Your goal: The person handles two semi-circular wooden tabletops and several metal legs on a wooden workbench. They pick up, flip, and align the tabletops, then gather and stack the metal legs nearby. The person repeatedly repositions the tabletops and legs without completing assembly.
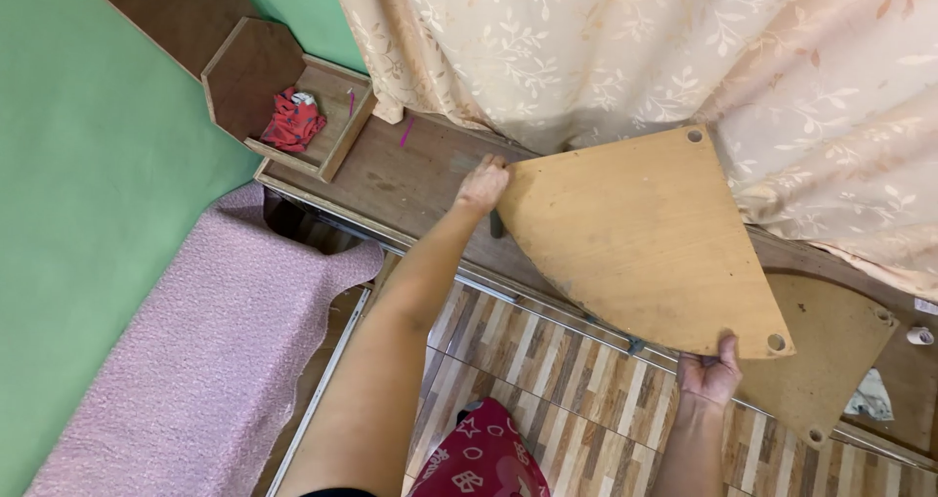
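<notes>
I hold a light-brown, quarter-round wooden panel (640, 238) with small round holes near two corners. My left hand (482, 186) grips its pointed far-left corner, over a dark wooden shelf (410, 170). At the near right corner my right hand (710, 372) holds the panel's curved edge from below. The panel is lifted and tilted above a second, similar panel (831, 350) that lies on the shelf to the right.
A floral beige curtain (635, 47) hangs behind the shelf. Brown shelf boards (254, 72) on the green wall (88, 165) hold a red cloth (293, 123). A pink blanket (205, 350) lies left. Striped wood-pattern floor (547, 380) is below. Crumpled white paper (870, 396) sits far right.
</notes>
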